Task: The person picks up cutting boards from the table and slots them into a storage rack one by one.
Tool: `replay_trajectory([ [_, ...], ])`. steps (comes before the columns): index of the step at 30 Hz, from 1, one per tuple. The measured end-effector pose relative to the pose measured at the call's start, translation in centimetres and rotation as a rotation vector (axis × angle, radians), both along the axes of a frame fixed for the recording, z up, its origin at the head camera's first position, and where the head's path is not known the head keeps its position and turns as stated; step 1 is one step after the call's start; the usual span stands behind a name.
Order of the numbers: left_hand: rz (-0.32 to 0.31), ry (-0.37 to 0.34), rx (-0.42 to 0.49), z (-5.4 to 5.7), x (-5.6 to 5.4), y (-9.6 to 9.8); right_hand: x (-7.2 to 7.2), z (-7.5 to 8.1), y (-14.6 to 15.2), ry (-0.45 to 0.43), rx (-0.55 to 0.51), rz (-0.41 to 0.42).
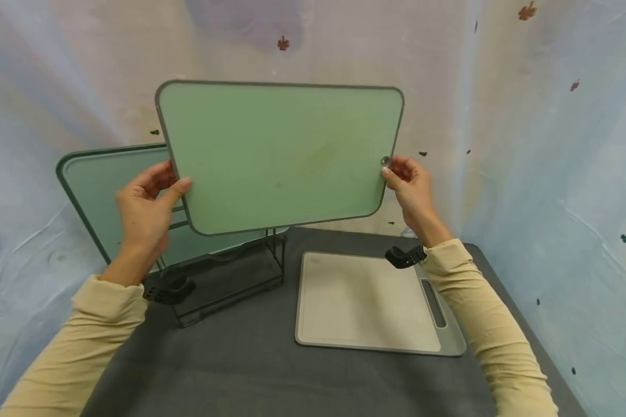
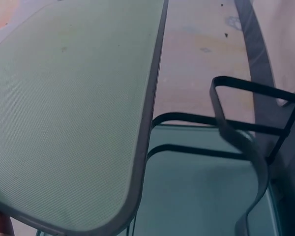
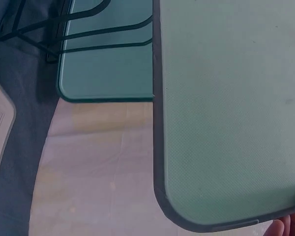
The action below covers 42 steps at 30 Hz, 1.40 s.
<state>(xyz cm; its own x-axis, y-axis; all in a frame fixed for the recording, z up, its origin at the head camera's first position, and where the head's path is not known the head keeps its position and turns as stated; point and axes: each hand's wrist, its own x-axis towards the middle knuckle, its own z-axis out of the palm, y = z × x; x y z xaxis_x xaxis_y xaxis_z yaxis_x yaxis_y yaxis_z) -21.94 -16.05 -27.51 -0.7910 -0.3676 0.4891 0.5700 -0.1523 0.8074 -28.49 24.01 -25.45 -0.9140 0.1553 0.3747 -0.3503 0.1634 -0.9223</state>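
A light green cutting board (image 1: 281, 150) with a grey rim is held up off the table, its broad face toward the head camera. My left hand (image 1: 147, 211) grips its left edge, thumb on the front face and fingers behind. At the opposite edge my right hand (image 1: 413, 185) pinches the board beside a small round fitting (image 1: 385, 161). Behind and below, a darker green board (image 1: 96, 185) with a raised rim leans in a black wire rack (image 1: 284, 255). Part of that board is hidden by the one I hold. Only a few fingers (image 3: 283, 225) show in the right wrist view.
A beige cutting board (image 1: 365, 301) with a grey slotted handle end lies flat on the dark grey tabletop (image 1: 271, 370), right of the rack. A pale curtain-like backdrop (image 1: 501, 116) with small leaf marks stands behind and beside the table.
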Motion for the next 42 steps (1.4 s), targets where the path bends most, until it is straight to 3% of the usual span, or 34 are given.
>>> replay_trajectory([
  [9,0.001,0.108,0.043,0.3,0.3,-1.6,-1.1,0.6,-2.1,-0.008,0.029,0.026],
  [17,0.019,0.110,0.090,0.1,0.5,-3.1,-2.3,0.6,-3.9,-0.012,0.006,0.056],
  [31,0.080,0.175,0.304,0.3,-0.6,-5.2,-4.1,1.5,-7.0,0.004,0.061,0.105],
  [42,0.168,0.195,0.318,0.6,-1.0,-6.5,-5.8,1.3,-9.5,0.010,0.030,0.100],
])
